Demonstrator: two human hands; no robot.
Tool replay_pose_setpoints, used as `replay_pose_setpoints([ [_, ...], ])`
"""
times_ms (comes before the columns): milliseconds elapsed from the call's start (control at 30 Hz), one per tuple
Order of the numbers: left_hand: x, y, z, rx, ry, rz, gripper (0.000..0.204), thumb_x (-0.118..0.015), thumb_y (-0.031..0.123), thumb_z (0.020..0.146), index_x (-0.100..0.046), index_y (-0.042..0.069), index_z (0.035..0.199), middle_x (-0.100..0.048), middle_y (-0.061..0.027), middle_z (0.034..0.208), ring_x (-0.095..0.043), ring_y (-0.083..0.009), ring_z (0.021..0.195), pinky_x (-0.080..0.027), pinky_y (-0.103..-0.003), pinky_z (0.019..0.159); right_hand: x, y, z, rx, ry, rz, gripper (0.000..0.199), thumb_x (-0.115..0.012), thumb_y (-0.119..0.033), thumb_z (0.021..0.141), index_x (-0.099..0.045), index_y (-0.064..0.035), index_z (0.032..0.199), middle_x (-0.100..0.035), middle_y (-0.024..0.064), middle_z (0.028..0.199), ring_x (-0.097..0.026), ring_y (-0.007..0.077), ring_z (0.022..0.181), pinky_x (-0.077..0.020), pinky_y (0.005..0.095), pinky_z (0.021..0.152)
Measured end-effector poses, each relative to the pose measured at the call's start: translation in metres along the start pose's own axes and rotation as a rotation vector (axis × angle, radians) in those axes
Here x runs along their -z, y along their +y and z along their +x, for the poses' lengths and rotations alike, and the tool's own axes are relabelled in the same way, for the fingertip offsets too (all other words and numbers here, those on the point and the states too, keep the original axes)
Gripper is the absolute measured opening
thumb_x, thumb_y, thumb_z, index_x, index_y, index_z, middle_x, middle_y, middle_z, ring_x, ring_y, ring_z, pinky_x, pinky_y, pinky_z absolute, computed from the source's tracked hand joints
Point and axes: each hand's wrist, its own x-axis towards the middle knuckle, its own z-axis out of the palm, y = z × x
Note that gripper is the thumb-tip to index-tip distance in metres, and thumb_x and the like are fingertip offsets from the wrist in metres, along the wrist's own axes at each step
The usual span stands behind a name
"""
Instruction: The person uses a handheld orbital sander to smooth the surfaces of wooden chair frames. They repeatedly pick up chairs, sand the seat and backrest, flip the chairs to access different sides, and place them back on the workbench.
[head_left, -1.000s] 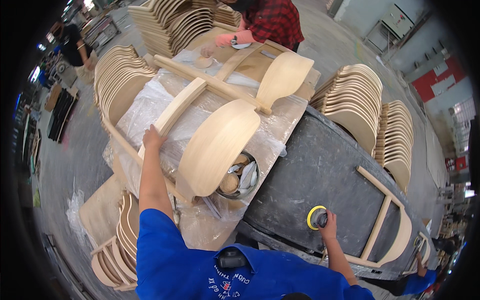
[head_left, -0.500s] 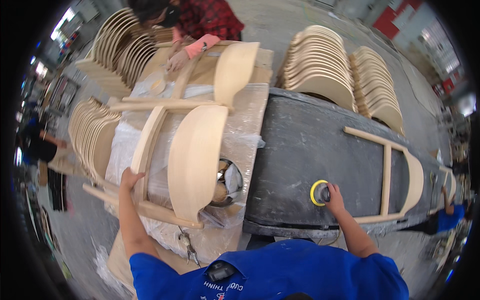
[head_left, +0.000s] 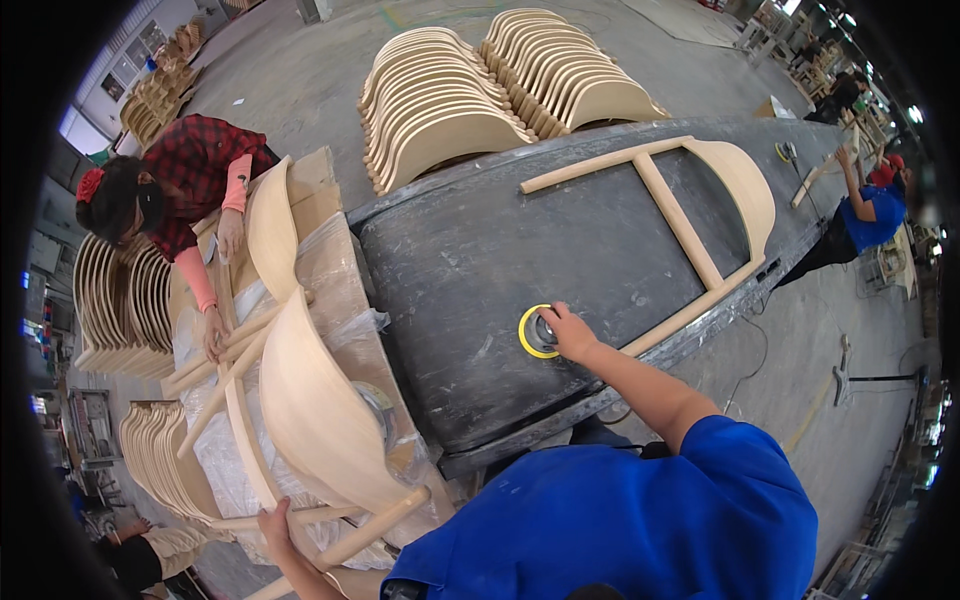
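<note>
Shifted toward mid-frame since the earlier head view, round black sander with yellow rim (head_left: 534,332), over dark-grey flat tabletop (head_left: 450,260), right hand (head_left: 568,333) wrapped around its body, left hand (head_left: 277,522) clasping curved pale wooden chair frame (head_left: 322,425), lower left.

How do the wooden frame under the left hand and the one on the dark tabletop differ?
The left frame lies over plastic sheeting; the right frame, on a tabletop. The left hand touches the left frame; the right hand holds a round sander, not the right frame. Both are pale wood with curved panels.
</note>
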Motion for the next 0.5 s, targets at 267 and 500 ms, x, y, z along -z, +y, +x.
replay_pose_setpoints([
  [267,-0.054,0.067,-0.124,-0.177,0.113,-0.014,0.059,-0.08,0.019,0.065,-0.058,-0.011,0.11,-0.066,-0.0207,0.101,-0.063,-0.0292,0.09,-0.049,-0.038,0.084,0.033,0.005,-0.012,-0.008,-0.017,0.123,0.075,-0.074,0.0,0.068,-0.042,-0.018,0.134,-0.045,0.0154,0.124,-0.057,0.0403,0.105,-0.0498,0.0459,0.085],
  [500,-0.123,0.158,-0.192,-0.292,0.173,0.324,0.064,-0.083,0.029,0.06,-0.059,-0.011,0.104,-0.066,-0.028,0.1,-0.065,-0.039,0.094,-0.05,-0.041,0.085,0.119,0.093,-0.089,0.022,0.257,0.247,0.074,-0.075,-0.002,0.067,-0.045,-0.0153,0.133,-0.045,0.0173,0.127,-0.055,0.0416,0.109,-0.0488,0.0453,0.089],
])
